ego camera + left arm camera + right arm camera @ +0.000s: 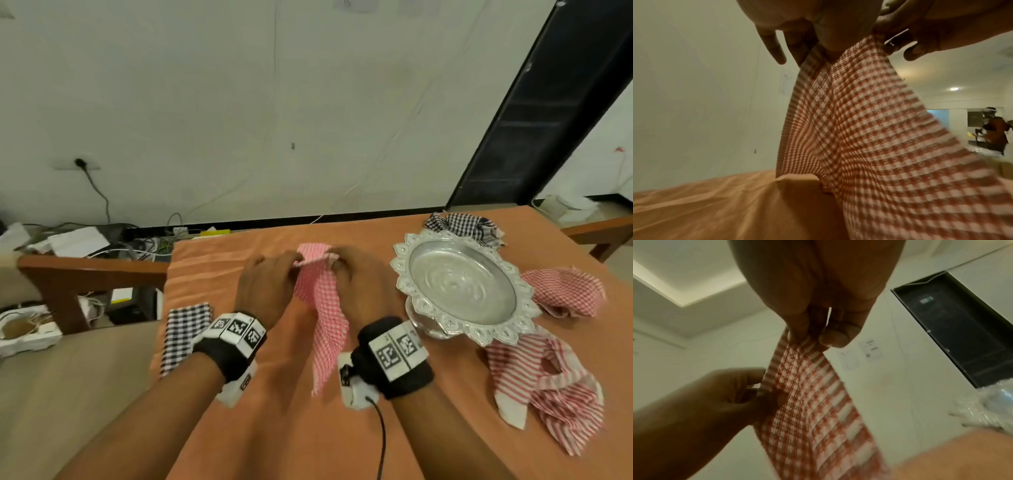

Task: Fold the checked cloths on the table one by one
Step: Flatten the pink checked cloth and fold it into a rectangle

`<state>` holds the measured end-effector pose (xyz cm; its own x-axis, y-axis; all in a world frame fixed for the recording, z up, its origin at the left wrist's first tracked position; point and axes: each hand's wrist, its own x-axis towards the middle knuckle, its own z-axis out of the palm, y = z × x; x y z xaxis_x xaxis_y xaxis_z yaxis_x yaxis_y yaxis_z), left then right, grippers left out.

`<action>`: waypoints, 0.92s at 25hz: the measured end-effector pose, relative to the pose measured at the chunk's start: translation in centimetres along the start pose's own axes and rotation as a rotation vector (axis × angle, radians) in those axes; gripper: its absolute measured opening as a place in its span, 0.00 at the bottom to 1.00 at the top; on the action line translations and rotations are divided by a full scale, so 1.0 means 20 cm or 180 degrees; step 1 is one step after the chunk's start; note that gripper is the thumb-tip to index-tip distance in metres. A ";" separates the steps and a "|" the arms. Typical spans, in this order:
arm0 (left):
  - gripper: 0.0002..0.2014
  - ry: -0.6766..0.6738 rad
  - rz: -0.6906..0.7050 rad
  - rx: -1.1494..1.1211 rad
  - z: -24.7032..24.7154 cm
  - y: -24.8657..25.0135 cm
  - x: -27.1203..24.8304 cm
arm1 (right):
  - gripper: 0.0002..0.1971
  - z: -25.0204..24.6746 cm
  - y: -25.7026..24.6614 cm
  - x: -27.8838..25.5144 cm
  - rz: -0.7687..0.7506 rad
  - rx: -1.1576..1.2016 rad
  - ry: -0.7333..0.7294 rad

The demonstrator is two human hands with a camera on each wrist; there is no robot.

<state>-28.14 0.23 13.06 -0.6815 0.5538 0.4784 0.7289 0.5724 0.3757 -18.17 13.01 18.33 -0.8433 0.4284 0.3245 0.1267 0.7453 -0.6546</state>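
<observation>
A red-and-white checked cloth (322, 308) (869, 138) (818, 402) hangs above the orange-covered table (274, 428), held up by both hands. My left hand (270, 274) (748, 394) pinches its top edge on the left. My right hand (349, 274) (818, 331) pinches the top edge on the right, close beside the left. The cloth's lower end trails toward me onto the table. A folded black-and-white checked cloth (185, 332) lies flat at the table's left edge.
An ornate silver bowl (462, 287) stands right of my hands. Around it lie a crumpled black checked cloth (466, 226), a crumpled red checked cloth (565, 291) and a red striped cloth (555, 387). A wooden bench (85, 270) with cables stands to the left.
</observation>
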 end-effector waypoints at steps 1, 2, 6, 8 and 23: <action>0.11 0.0101 -0.0107 -0.0035 -0.07 0.03 -0.02 | 0.12 -0.09 -0.07 -0.01 -0.0114 0.0039 0.0107; 0.10 0.0159 -0.0249 -0.0056 -0.14 0.05 -0.04 | 0.12 -0.17 -0.13 -0.02 -0.0207 0.0086 0.0211; 0.11 0.0212 -0.0685 -0.0061 -0.36 0.04 -0.14 | 0.12 -0.48 -0.19 -0.03 -0.0349 0.0212 0.0831; 0.12 0.0136 -0.0722 0.0091 -0.48 0.04 -0.23 | 0.11 -0.61 -0.15 -0.05 -0.0378 0.0187 0.1078; 0.10 0.0219 -0.1115 0.0111 -1.03 -0.25 -1.01 | 0.10 -0.96 0.30 -0.62 0.0283 -0.0200 0.0997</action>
<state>-16.75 -26.27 17.93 -0.8828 0.2789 0.3781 0.4482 0.7413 0.4996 3.09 22.06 23.52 -0.6270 0.6223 0.4686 0.2330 0.7238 -0.6495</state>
